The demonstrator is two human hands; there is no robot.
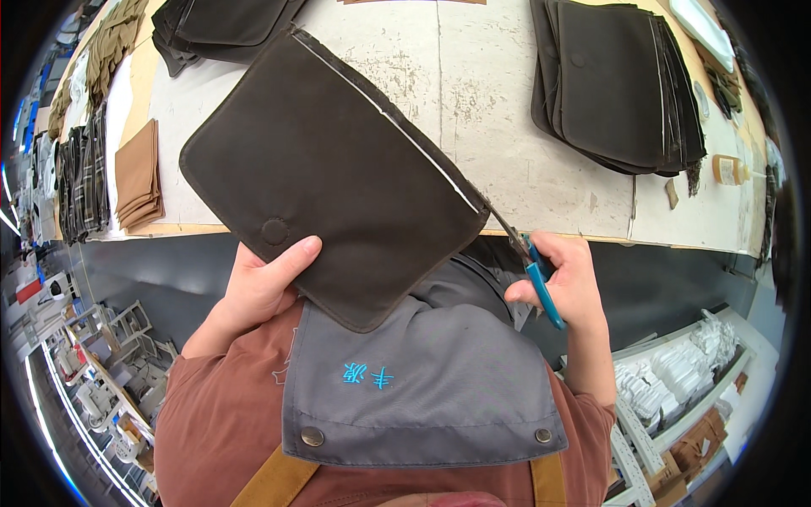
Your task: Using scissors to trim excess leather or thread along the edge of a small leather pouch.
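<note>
Panel (pixel 329 182) dark brown, white-striped; scissors (pixel 541 291) blue-handled; apron (pixel 422 407) grey, blue-embroidered; fabric (pixel 84 177) dark plaid.

Dark brown panel (pixel 338 160) held in the left hand (pixel 263 286), thumb on its upper face near a stitched circle (pixel 275 231). At the panel's right-hand corner: blue-handled scissors (pixel 542 294) in the right hand (pixel 570 275), blades at the pale-lined edge. Beyond the panel, on the worktop (pixel 515 169): a right-hand dark stack (pixel 604 84) and a left-hand dark stack (pixel 226 21). Left of the panel: folded brown cloth (pixel 138 173). Its near side: a grey apron (pixel 439 355).
</note>
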